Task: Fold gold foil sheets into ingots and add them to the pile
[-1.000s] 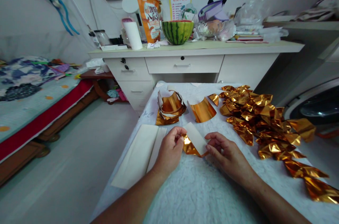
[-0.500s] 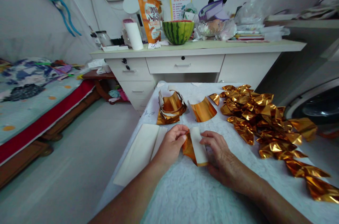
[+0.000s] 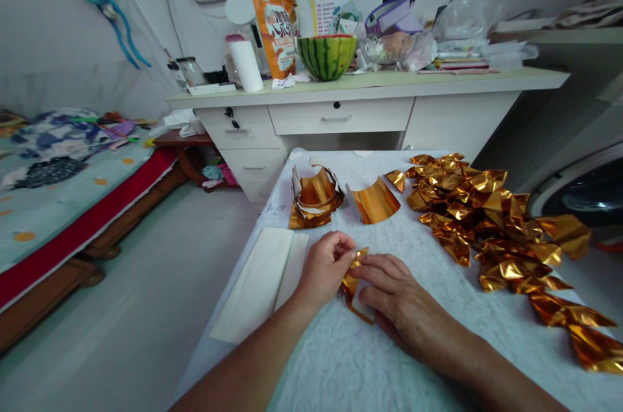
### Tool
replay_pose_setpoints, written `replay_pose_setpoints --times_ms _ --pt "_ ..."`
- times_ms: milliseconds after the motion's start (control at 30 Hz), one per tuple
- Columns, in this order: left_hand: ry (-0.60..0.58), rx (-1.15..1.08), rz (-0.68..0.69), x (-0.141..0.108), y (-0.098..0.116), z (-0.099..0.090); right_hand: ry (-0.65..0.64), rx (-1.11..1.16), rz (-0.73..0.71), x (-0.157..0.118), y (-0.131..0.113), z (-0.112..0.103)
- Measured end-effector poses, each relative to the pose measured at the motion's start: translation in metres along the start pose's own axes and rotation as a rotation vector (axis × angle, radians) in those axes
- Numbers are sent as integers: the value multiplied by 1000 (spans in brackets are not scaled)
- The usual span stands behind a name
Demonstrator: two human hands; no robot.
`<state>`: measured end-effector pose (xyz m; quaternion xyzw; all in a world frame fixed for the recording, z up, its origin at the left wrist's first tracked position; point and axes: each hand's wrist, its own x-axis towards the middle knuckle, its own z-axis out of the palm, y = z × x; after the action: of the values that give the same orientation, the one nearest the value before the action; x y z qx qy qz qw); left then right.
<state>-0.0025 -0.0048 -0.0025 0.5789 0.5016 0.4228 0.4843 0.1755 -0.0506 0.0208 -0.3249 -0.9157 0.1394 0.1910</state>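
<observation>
My left hand (image 3: 327, 269) pinches the upper left edge of a small sheet of gold foil paper (image 3: 351, 289) between thumb and fingertips. My right hand (image 3: 396, 292) lies over the same sheet, its fingers pressed on the folded part and reaching close to the left fingertips. The sheet is bent over, with its pale back showing by the right thumb; most of it is hidden under the hand. A stack of flat white paper (image 3: 253, 285) lies left of my left hand. Beyond the hands stand a curled roll of gold foil sheets (image 3: 316, 194) and one curved foil sheet (image 3: 376, 201).
Many folded gold foil pieces (image 3: 487, 217) are heaped along the right side of the cloth-covered table (image 3: 335, 360). A white desk (image 3: 341, 117) behind carries a cut watermelon (image 3: 327, 56) and an orange pouch (image 3: 275, 36). A bed (image 3: 73, 204) is at left, a washing machine (image 3: 584, 159) at right.
My right hand has moved left over the sheet, folding its pale side down and covering it. My left hand keeps its pinch and has shifted slightly right.
</observation>
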Motion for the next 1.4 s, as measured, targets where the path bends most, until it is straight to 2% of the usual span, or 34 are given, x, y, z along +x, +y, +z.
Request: replay_pose_setpoints --times_ms 200,367,533,700,833,1100,1400 --pt "-5 46 21 1 2 -5 -19 -35 -9 2 2 2" --pt "-119 153 63 0 2 -14 -10 8 20 4 1 -1" --pt "-159 350 113 -7 9 -29 12 32 37 3 2 3" --pt "-334 403 30 -15 19 -41 -10 55 45 -1 4 5" --pt "-397 422 42 -17 21 -39 -22 65 47 -1 4 2" --pt "-399 453 63 -18 19 -31 -1 111 35 0 2 -3" --pt "-415 560 188 -19 16 -26 -11 152 78 -3 2 -1"
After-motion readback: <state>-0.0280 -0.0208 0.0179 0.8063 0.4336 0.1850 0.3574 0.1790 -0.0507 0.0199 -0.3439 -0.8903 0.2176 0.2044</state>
